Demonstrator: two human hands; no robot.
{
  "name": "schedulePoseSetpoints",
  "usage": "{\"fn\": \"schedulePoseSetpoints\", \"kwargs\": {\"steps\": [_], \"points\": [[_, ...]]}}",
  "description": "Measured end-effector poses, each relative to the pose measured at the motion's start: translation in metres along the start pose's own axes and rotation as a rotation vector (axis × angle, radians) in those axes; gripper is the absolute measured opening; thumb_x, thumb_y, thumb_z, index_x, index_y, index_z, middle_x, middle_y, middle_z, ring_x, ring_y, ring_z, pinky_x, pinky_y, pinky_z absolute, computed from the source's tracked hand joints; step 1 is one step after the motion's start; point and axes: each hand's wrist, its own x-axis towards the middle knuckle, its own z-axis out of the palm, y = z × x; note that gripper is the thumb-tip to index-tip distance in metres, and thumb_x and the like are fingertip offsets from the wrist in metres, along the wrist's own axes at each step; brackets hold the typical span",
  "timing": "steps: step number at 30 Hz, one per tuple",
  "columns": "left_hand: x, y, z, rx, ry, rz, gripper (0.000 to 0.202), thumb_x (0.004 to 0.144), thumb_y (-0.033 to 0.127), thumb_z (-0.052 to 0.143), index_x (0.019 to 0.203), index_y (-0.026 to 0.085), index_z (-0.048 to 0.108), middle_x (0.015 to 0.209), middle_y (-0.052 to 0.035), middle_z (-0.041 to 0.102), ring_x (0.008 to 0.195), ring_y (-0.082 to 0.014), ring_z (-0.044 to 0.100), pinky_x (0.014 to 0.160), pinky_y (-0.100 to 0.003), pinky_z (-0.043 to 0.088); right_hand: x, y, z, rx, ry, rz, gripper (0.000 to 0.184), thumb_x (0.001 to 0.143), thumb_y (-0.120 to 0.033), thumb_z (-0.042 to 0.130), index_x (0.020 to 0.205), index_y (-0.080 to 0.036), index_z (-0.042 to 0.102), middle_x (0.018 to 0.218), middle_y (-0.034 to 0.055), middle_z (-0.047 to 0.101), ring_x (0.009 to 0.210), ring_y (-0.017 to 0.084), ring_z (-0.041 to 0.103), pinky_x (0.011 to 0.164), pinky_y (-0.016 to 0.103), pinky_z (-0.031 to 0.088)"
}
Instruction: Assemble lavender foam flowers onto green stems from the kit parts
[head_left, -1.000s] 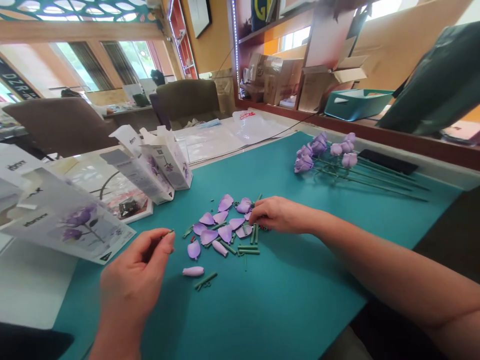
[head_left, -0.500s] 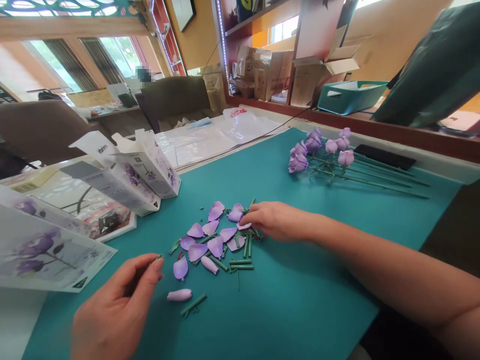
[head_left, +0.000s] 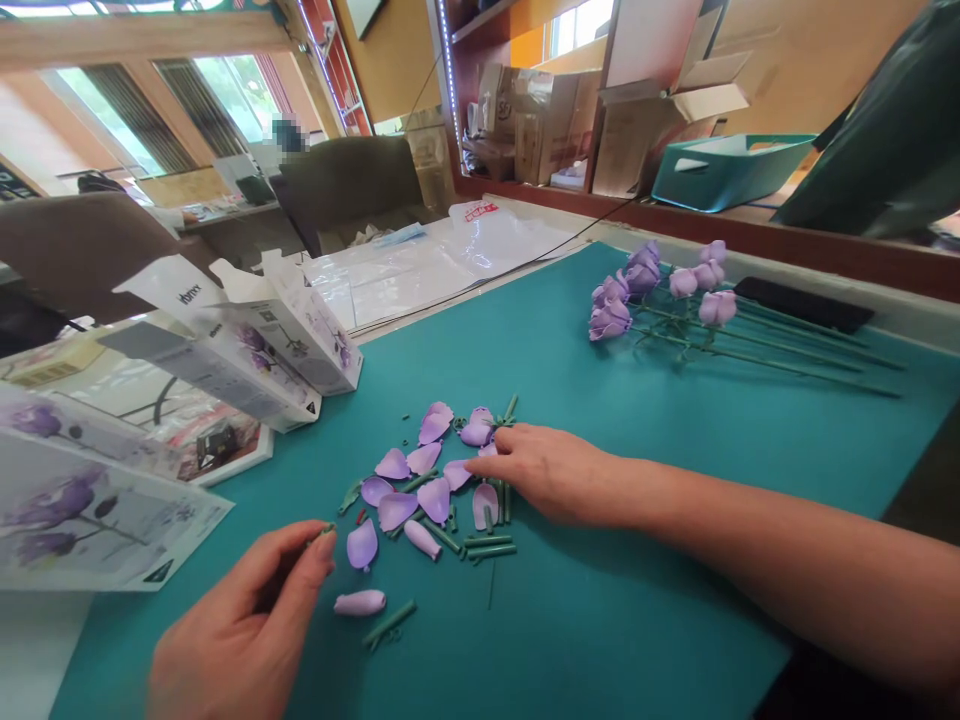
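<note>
Between thumb and forefinger, my left hand (head_left: 251,605) pinches a small green piece (head_left: 328,528), mostly hidden by the fingertips. My right hand (head_left: 551,472) reaches into the pile, its fingers over the purple petals (head_left: 433,499) and green stem pieces (head_left: 489,551); whether it grips one is hidden. A fingertip touches or hovers over a petal (head_left: 457,474). Beside the pile lie two pale purple bud pieces, one bud (head_left: 422,539) close in and another bud (head_left: 360,603) nearer me. Several green tubes (head_left: 390,622) and tiny rings lie near the front bud.
Assembled purple flowers with green stems (head_left: 643,270) lie at the back right of the teal mat (head_left: 600,620), beside a black flat object (head_left: 802,304). White printed boxes (head_left: 262,370) stand on the left. A teal basket (head_left: 731,175) and cardboard boxes fill the shelf behind.
My right hand has shifted slightly nearer me, its forefinger now stretched over a petal further left. A petal and some stem pieces beside it have moved. My left hand keeps its pinch.
</note>
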Motion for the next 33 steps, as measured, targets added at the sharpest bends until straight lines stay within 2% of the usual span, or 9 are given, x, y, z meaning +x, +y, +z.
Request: {"fn": "schedulePoseSetpoints", "kwargs": {"steps": [3, 7, 10, 14, 17, 22, 26, 31, 33], "points": [[0.000, 0.002, -0.005, -0.038, -0.155, -0.074, 0.032, 0.067, 0.056, 0.054, 0.080, 0.031, 0.070, 0.065, 0.0066, 0.073, 0.057, -0.0147, 0.065, 0.049, -0.019, 0.047, 0.005, 0.001, 0.009, -0.033, 0.047, 0.027, 0.045, 0.085, -0.010, 0.045, 0.127, -0.021, 0.053, 0.095, 0.0115, 0.055, 0.078, 0.020, 0.049, 0.067, 0.032, 0.037], [-0.002, 0.008, -0.008, -0.115, -0.193, -0.109, 0.030, 0.068, 0.054, 0.055, 0.080, 0.030, 0.070, 0.069, 0.0051, 0.072, 0.064, -0.0165, 0.065, 0.056, -0.023, 0.046, 0.003, 0.000, 0.011, 0.008, 0.021, 0.000, 0.034, 0.084, -0.009, 0.047, 0.111, -0.021, 0.063, 0.092, 0.0096, 0.054, 0.075, 0.018, 0.048, 0.066, 0.030, 0.036], [-0.006, 0.015, -0.009, -0.175, -0.147, -0.114, 0.029, 0.071, 0.053, 0.053, 0.078, 0.029, 0.068, 0.065, 0.0047, 0.069, 0.063, -0.0162, 0.062, 0.058, -0.024, 0.043, 0.006, -0.005, 0.006, 0.014, 0.014, 0.007, 0.030, 0.082, -0.010, 0.050, 0.107, -0.020, 0.064, 0.093, 0.0100, 0.054, 0.078, 0.018, 0.048, 0.065, 0.029, 0.035], [-0.010, 0.019, -0.008, -0.222, -0.094, -0.131, 0.030, 0.073, 0.053, 0.052, 0.077, 0.028, 0.067, 0.059, 0.0052, 0.065, 0.055, -0.0148, 0.056, 0.054, -0.025, 0.039, 0.021, -0.021, 0.001, -0.065, -0.002, -0.064, 0.045, 0.080, -0.008, 0.052, 0.122, -0.024, 0.057, 0.092, 0.0095, 0.055, 0.075, 0.018, 0.048, 0.061, 0.028, 0.031], [-0.009, 0.017, -0.009, -0.239, -0.082, -0.149, 0.029, 0.073, 0.052, 0.052, 0.076, 0.028, 0.067, 0.057, 0.0055, 0.064, 0.053, -0.0145, 0.054, 0.055, -0.026, 0.039, 0.031, -0.031, 0.002, -0.112, -0.029, -0.107, 0.041, 0.083, -0.010, 0.049, 0.121, -0.023, 0.058, 0.093, 0.0098, 0.056, 0.071, 0.017, 0.047, 0.058, 0.028, 0.029], [-0.008, 0.016, -0.011, -0.256, -0.073, -0.150, 0.024, 0.073, 0.049, 0.054, 0.075, 0.029, 0.066, 0.057, 0.0061, 0.063, 0.053, -0.0147, 0.053, 0.054, -0.027, 0.038, 0.030, -0.020, 0.007, -0.117, -0.044, -0.055, 0.030, 0.082, -0.014, 0.053, 0.110, -0.023, 0.063, 0.088, 0.0090, 0.055, 0.068, 0.017, 0.046, 0.057, 0.028, 0.027], [-0.007, 0.014, -0.011, -0.269, -0.056, -0.156, 0.025, 0.072, 0.051, 0.055, 0.075, 0.029, 0.067, 0.056, 0.0060, 0.063, 0.051, -0.0148, 0.052, 0.053, -0.028, 0.038, 0.031, -0.011, 0.001, -0.099, -0.062, -0.057, 0.027, 0.078, -0.009, 0.054, 0.098, -0.021, 0.067, 0.087, 0.0088, 0.055, 0.070, 0.017, 0.047, 0.061, 0.028, 0.030], [-0.005, 0.011, -0.015, -0.283, -0.008, -0.187, 0.024, 0.072, 0.050, 0.056, 0.075, 0.029, 0.067, 0.057, 0.0055, 0.063, 0.055, -0.0158, 0.055, 0.057, -0.028, 0.041, 0.047, -0.033, -0.003, -0.100, -0.019, -0.135, 0.043, 0.079, -0.009, 0.053, 0.119, -0.022, 0.059, 0.094, 0.0109, 0.057, 0.077, 0.020, 0.050, 0.063, 0.030, 0.034], [-0.004, 0.008, -0.017, -0.286, 0.002, -0.202, 0.025, 0.072, 0.050, 0.055, 0.075, 0.029, 0.067, 0.058, 0.0052, 0.063, 0.057, -0.0162, 0.056, 0.059, -0.028, 0.042, 0.054, -0.045, 0.002, -0.102, -0.014, -0.147, 0.041, 0.084, -0.013, 0.050, 0.123, -0.023, 0.057, 0.097, 0.0115, 0.057, 0.077, 0.020, 0.051, 0.063, 0.030, 0.035]]}}
